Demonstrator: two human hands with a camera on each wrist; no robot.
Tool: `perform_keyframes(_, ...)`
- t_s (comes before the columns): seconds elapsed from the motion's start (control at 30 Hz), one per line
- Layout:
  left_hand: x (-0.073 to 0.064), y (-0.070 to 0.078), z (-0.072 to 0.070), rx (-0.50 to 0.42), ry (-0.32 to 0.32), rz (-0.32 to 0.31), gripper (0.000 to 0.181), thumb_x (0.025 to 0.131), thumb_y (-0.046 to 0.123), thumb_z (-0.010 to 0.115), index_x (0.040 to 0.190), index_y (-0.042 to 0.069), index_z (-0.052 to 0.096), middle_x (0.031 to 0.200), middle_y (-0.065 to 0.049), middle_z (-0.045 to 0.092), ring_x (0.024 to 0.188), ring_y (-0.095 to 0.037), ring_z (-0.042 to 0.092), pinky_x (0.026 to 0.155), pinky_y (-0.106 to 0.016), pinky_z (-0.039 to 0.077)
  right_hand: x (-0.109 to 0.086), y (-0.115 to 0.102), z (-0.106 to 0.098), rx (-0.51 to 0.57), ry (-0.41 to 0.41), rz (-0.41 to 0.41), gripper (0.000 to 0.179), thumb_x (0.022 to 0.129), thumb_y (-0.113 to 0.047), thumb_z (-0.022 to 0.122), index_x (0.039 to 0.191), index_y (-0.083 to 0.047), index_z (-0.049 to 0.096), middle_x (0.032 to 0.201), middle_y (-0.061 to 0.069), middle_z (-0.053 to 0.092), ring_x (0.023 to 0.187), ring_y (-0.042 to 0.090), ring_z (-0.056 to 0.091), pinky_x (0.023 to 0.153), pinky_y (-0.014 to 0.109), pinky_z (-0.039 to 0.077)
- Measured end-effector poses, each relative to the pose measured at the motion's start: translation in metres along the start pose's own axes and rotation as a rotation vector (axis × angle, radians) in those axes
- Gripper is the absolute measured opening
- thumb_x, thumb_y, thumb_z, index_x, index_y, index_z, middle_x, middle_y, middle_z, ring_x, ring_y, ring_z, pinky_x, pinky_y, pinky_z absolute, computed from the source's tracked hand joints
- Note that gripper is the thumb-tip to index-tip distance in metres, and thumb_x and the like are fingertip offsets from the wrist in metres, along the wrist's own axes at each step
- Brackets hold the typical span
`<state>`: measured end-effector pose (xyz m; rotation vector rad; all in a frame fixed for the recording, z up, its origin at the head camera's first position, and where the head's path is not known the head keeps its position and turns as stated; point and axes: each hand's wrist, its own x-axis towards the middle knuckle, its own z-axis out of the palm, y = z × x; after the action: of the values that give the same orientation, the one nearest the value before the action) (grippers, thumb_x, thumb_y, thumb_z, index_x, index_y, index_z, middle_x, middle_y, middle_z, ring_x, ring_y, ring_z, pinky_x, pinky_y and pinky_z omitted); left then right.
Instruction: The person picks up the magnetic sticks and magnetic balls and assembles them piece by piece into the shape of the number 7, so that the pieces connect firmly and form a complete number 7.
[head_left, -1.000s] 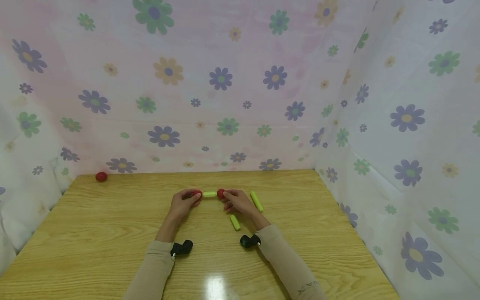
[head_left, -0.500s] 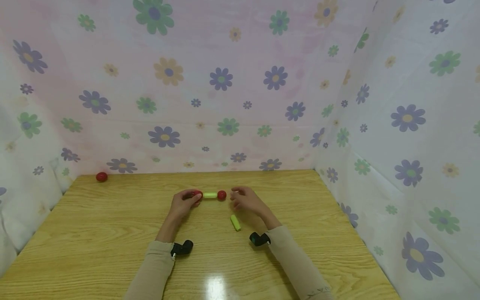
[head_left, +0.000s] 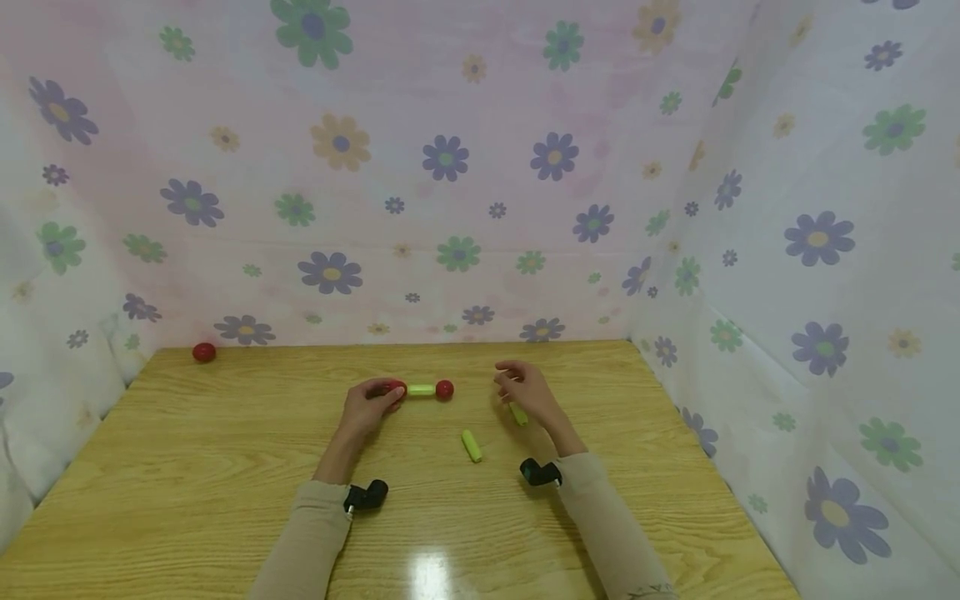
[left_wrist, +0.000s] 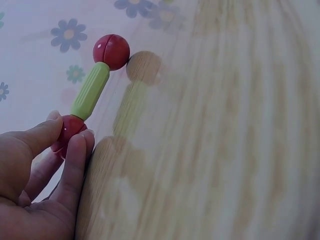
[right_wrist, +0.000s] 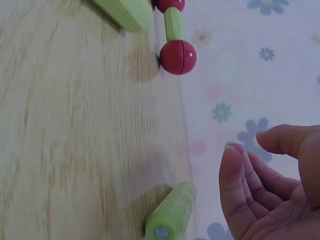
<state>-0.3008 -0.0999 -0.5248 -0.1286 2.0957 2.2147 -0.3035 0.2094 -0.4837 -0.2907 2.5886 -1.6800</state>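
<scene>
Left hand (head_left: pixel 366 407) pinches a ball (left_wrist: pixel 70 128) toward the bench's (head_left: pixel 225 467) far edge. Right hand (head_left: pixel 529 393), loosely parted, hovers by a rod (right_wrist: pixel 174 212).

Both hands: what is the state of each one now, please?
Left hand: holding a red ball.
Right hand: open, holding nothing.

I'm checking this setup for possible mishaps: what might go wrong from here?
The left hand grips only one end of the joined piece, so a knock might loosen the ungripped red ball at the other end.
The right hand, holding nothing, is close to a green stick and might nudge it out of place.
The separate red ball sits near the back-left corner of the table and could roll off if bumped.
</scene>
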Motion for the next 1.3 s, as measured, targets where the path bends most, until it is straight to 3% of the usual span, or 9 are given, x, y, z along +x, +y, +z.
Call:
perform_keyframes(0.23,-0.002,0.002,0.001,-0.007,0.001,0.012,0.037,0.099,0.004,0.069,0.132,-0.011,0.062,0.109,-0.015,0.064,0.082,-0.008,0.070,0.077,-0.018,0.062,-0.001,0.011,-0.012,-0.121,0.092,0.053,0.033,0.104,-0.012,0.062,0.132,0.007,0.063,0.114,0.023,0.066,0.095,0.033,0.067,0.076,0.037,0.062)
perform_keyframes(0.53,0.000,0.002,0.001,-0.007,0.000,0.010,0.035,0.099,0.003,0.069,0.131,-0.010,0.062,0.107,-0.012,0.065,0.083,-0.007,0.070,0.077,-0.018,0.062,-0.006,0.015,-0.019,-0.193,0.030,0.232,0.039,0.099,-0.015,0.069,0.131,0.005,0.062,0.122,0.022,0.065,0.109,0.031,0.063,0.084,0.036,0.058)
perform_keyframes(0.8,-0.002,0.002,0.001,-0.008,0.008,0.013,0.037,0.099,0.004,0.070,0.131,-0.011,0.062,0.106,-0.013,0.064,0.082,-0.008,0.070,0.077,-0.018,0.062,-0.007,0.023,-0.021,-0.196,0.000,0.225,0.044,0.095,-0.014,0.074,0.131,0.007,0.061,0.118,0.022,0.066,0.107,0.030,0.064,0.082,0.033,0.059)
perform_keyframes(1.03,-0.003,0.003,0.001,-0.010,0.019,-0.001,0.037,0.099,0.004,0.070,0.132,-0.010,0.061,0.110,-0.016,0.063,0.084,-0.010,0.071,0.078,-0.020,0.063,-0.009,0.027,-0.023,-0.211,0.033,0.242,0.044,0.092,-0.019,0.080,0.126,0.004,0.066,0.112,0.019,0.068,0.099,0.028,0.066,0.085,0.039,0.058)
perform_keyframes(1.3,-0.002,0.001,0.002,-0.013,0.020,-0.009,0.036,0.099,0.003,0.070,0.131,-0.011,0.062,0.110,-0.017,0.063,0.085,-0.012,0.071,0.077,-0.020,0.063,-0.010,0.030,-0.024,-0.211,0.058,0.253,0.040,0.091,-0.024,0.081,0.120,0.001,0.070,0.105,0.014,0.067,0.091,0.023,0.062,0.077,0.033,0.055)
